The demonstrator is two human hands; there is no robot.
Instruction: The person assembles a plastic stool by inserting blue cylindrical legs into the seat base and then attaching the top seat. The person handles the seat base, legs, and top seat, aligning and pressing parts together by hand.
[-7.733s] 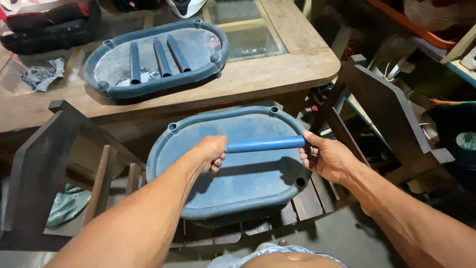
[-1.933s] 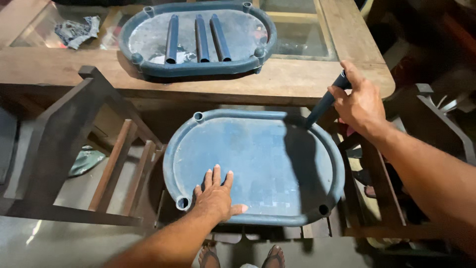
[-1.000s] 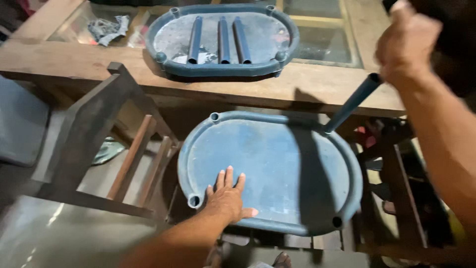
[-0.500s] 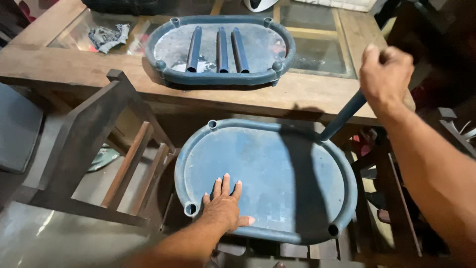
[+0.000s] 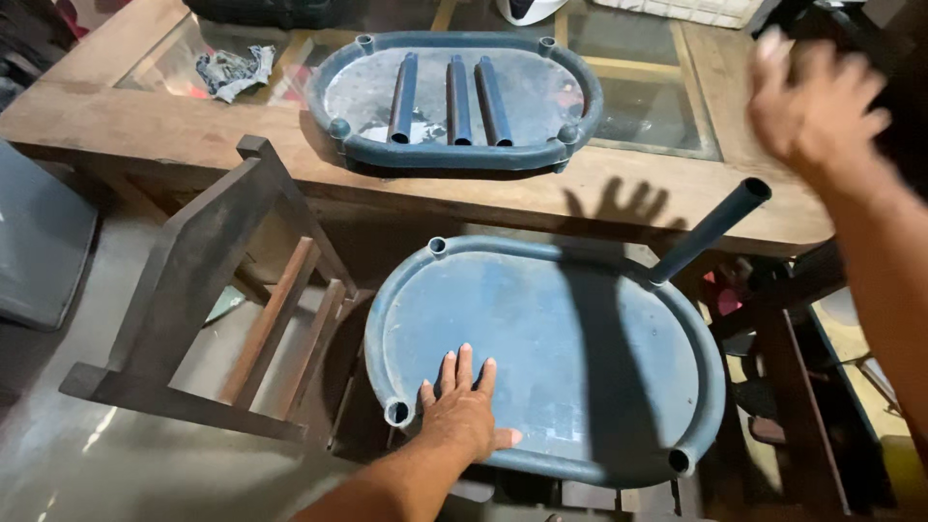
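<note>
Right hand (image 5: 817,101) now off pipe (image 5: 706,232)

Left hand (image 5: 462,411) flat on the blue oval tray (image 5: 570,348) at seven o'clock; right hand (image 5: 817,106) open above the pipe (image 5: 710,230) standing at two.

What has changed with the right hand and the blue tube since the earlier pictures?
The right hand let go of the tube and lifted, open. The tube now stands in the tray's corner socket. The left hand stays flat on the tray.
</note>
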